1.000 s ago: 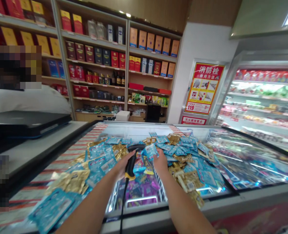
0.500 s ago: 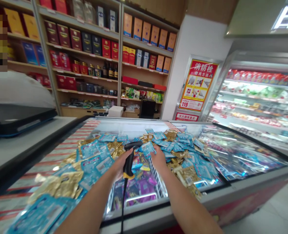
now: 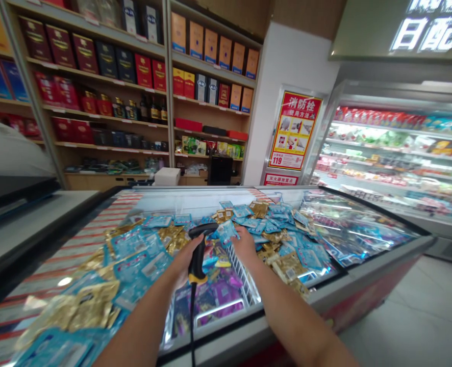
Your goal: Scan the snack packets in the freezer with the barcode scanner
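Note:
My left hand is wrapped round the handle of a black and yellow barcode scanner, its head pointing right and its cable hanging down. Pinched in my right hand is a small blue packet, held just in front of the scanner's head. Both hands are above the freezer. Blue and gold packets lie in a spread pile to the left, with a gold packet near the front. Another heap, with a gold packet at its near side, lies to the right.
Below my hands, a white wire basket divides the freezer, with purple packages beside it. The freezer's dark-edged rim runs along the front. Shelves of boxed goods stand behind; a lit refrigerated display is at the right.
The view has turned to the right, so the shelves and freezer appear shifted left. My hands keep the scanner and the blue packet close together, in nearly the same pose.

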Demonstrator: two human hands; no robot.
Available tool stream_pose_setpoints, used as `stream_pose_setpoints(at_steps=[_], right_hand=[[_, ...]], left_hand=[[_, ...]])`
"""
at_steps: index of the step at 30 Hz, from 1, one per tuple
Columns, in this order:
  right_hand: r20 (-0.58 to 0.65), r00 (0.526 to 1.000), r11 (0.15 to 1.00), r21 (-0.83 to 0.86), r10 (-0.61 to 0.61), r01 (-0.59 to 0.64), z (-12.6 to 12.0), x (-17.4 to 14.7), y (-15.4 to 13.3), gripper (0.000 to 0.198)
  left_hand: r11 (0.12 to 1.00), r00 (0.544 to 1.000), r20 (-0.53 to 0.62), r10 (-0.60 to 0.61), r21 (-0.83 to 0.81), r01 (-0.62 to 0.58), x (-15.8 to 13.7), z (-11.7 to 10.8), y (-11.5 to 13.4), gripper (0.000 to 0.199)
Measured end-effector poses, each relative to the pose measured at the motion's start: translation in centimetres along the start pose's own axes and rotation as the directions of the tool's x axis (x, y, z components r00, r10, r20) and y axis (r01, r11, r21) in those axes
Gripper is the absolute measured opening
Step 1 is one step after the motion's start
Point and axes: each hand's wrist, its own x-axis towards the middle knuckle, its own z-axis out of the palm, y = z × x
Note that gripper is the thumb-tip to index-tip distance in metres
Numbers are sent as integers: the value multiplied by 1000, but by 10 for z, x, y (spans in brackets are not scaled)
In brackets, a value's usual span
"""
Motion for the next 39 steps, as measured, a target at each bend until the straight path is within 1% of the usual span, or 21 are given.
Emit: stream_pose_setpoints(at_steps=[7,12,14,17,19,20,21,23,24,25,26,27,28,30,31,32,33,35,39], right_hand=[[-14,999,999,1,38,-38,-3,-2,-5,28],[-29,999,999,-10,33,-34,-4,-4,-7,28],[-16,1000,1000,-20,21,-21,-5,-4,-9,28],[17,1000,996,-87,0,2,-5,-7,-14,29],[89,994,986,-145,-66,79,-5,-12,-18,32],[153,980,973,-172,-130,156,-4,-15,-21,33],[234,950,947,-195,-207,254,-3,-19,-24,31],[390,858,869,-225,-334,440,-1,-25,-30,26],[443,818,834,-234,-366,499,0,-28,-33,24],[469,796,812,-241,-382,532,-1,-29,-36,24],[463,797,803,-253,-389,539,-3,-30,-38,26],[424,820,806,-278,-386,523,-5,-29,-40,28],[356,857,814,-318,-374,487,-9,-26,-40,30],[178,931,829,-422,-320,366,-17,-20,-38,31],[95,956,833,-473,-277,288,-21,-17,-35,31],[36,972,830,-513,-233,218,-24,-14,-32,31],[6,981,823,-544,-192,164,-26,-11,-28,31],[0,991,803,-586,-134,108,-27,-7,-21,34],[6,993,789,-607,-114,94,-23,-5,-16,41]], left_hand=[[999,1000,-12,10,53,-9,-3,3,2,21],[992,999,-3,39,117,-38,0,1,1,25],[992,999,-15,34,119,-32,1,1,1,26],[995,999,-14,39,92,-38,-2,5,2,25],[998,999,13,52,43,-52,-8,10,5,23],[998,998,29,54,13,-55,-12,12,7,22],[999,998,46,50,-14,-49,-15,15,8,22],[998,997,69,33,-49,-29,-20,19,10,24],[998,997,78,26,-57,-21,-21,20,10,24],[998,996,81,21,-60,-16,-20,20,10,24],[998,997,79,17,-59,-13,-19,20,9,23],[998,997,72,15,-54,-12,-18,19,8,22],[999,998,63,13,-47,-10,-16,19,8,21],[999,999,42,6,-42,-4,-13,17,7,20],[999,1000,29,4,-44,-3,-12,16,7,19],[999,1000,16,6,-51,-5,-11,15,8,19],[998,1000,1,14,-58,-14,-11,15,9,20],[997,999,-24,36,-69,-37,-11,13,11,20],[993,996,-44,83,-79,-86,-7,7,13,20]])
